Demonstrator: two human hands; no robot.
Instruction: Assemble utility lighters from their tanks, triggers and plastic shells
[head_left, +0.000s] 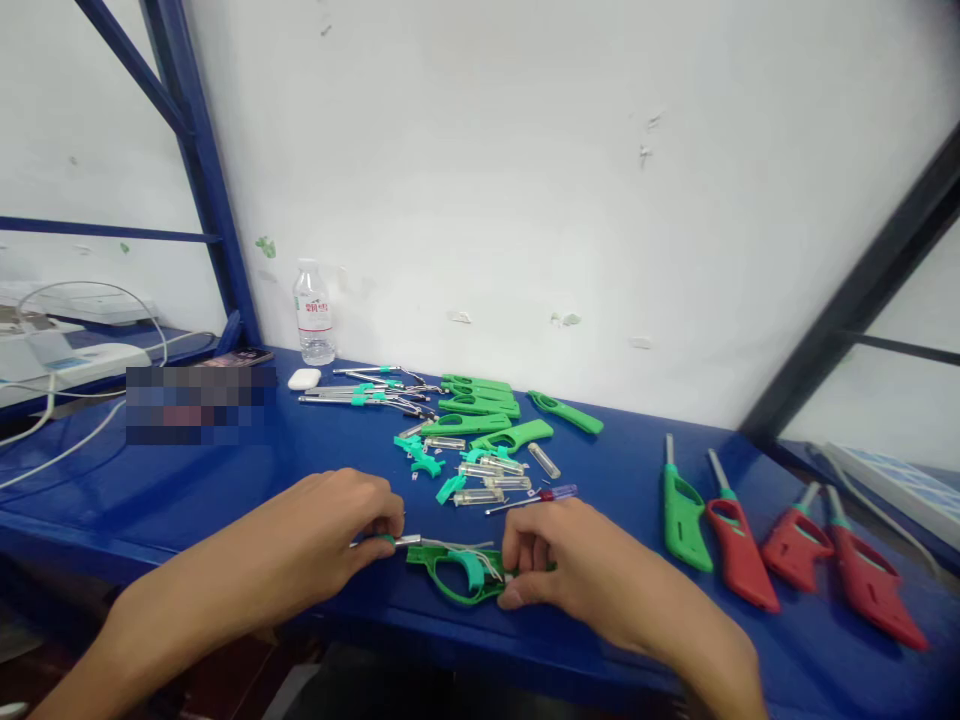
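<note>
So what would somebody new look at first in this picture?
Probably the left hand and right hand, working at an open green casing near the front edge of the blue table. Three red lighters beside a green lighter on the right stand out too. Beyond the hands, a jumble of clear and teal parts lies in the middle.

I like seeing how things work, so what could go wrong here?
Thin wires trail across the green shell between the two hands, so a tug might snag them. The teal trigger sits in the open shell and could slip out if the shell tips. The screwdriver lies just beyond the right hand, so a bump might push it into the clear cartridges.
</note>
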